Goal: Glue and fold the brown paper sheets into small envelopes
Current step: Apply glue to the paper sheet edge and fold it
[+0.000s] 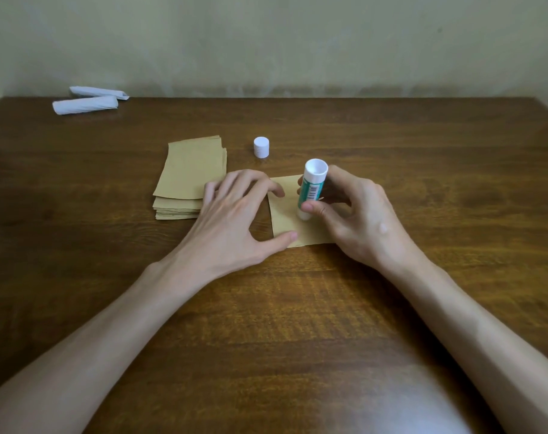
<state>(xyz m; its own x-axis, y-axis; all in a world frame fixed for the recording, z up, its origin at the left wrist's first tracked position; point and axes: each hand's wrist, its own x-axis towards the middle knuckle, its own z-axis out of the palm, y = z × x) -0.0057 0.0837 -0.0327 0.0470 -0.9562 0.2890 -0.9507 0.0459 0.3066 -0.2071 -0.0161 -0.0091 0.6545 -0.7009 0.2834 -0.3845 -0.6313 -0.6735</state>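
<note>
One brown paper sheet lies flat on the wooden table in front of me. My left hand presses it down with spread fingers, the thumb on its near left corner. My right hand grips a green and white glue stick, held nearly upright, its lower end touching the sheet and its hollow white end facing up. A stack of brown paper sheets sits to the left, partly under my left hand's fingers. The glue stick's white cap stands on the table behind the sheet.
Two white rolled paper bundles lie at the table's far left corner by the wall. The table's far edge meets a pale wall.
</note>
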